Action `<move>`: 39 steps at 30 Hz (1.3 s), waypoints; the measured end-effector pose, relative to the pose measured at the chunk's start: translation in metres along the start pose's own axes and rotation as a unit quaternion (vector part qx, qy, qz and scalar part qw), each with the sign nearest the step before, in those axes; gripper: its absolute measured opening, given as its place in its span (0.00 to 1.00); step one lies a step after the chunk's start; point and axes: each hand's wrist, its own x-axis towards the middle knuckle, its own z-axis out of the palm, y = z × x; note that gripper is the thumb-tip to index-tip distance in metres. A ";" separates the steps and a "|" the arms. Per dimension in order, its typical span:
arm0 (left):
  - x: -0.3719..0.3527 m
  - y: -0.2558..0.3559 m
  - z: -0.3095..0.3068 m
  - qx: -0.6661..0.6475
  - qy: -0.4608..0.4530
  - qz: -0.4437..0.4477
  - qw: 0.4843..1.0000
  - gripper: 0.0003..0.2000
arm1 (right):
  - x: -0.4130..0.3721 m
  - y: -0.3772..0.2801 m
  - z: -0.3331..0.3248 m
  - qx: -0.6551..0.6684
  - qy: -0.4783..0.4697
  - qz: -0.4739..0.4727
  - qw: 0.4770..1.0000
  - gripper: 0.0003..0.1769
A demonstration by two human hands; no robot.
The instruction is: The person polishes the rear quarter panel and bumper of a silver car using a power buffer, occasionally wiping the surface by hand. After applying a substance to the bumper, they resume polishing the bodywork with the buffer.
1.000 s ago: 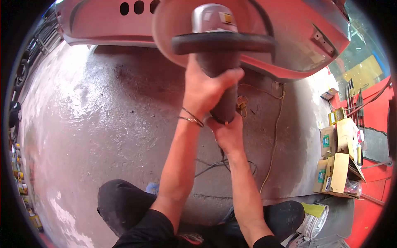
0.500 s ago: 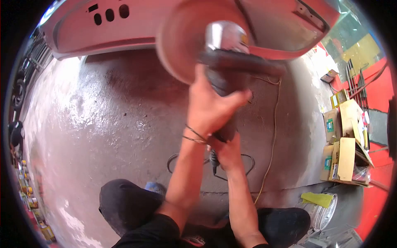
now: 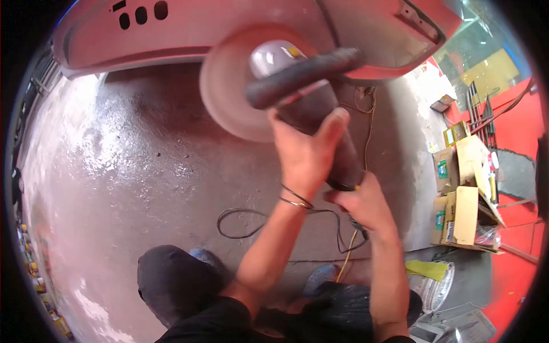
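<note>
A polisher [image 3: 346,160] with a dark body, a loop-shaped black front handle and a silver head is in both my hands. My left hand [image 3: 306,154] wraps around its body just behind the loop handle, thumb over the top. At the rear end, my right hand [image 3: 369,206] grips the tool near its cord. The wide round pad [image 3: 229,108] is blurred by spinning. It overlaps the lower edge of a reddish-grey car body panel [image 3: 189,40] with several oval holes, and the pad's near part hangs past that edge.
A black power cord [image 3: 240,234] loops on the wet-looking concrete floor [image 3: 148,183] below my arms. Opened cardboard boxes [image 3: 466,214] stand at right by a red wall. A yellow-green cloth [image 3: 426,268] lies on a round container [image 3: 443,291]. Small cans line the far left.
The polisher's head has swung left and slightly nearer, and its loop handle is now tilted. My right hand has moved right with the rear end, turning the body diagonal.
</note>
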 end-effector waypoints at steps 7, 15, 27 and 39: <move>-0.051 -0.027 0.062 0.042 -0.079 -0.071 0.993 0.44 | -0.047 0.011 -0.085 0.027 0.032 0.143 0.989 0.12; -0.065 -0.036 0.091 0.063 -0.143 -0.129 0.979 0.47 | -0.079 0.001 -0.098 0.061 0.105 0.218 0.968 0.12; 0.019 0.034 -0.038 -0.072 0.115 0.021 0.991 0.37 | -0.003 -0.065 0.034 -0.077 -0.053 0.021 0.995 0.12; 0.104 0.079 -0.100 -0.156 -0.049 0.022 0.986 0.35 | 0.042 -0.093 0.140 -0.075 0.113 -0.116 0.984 0.14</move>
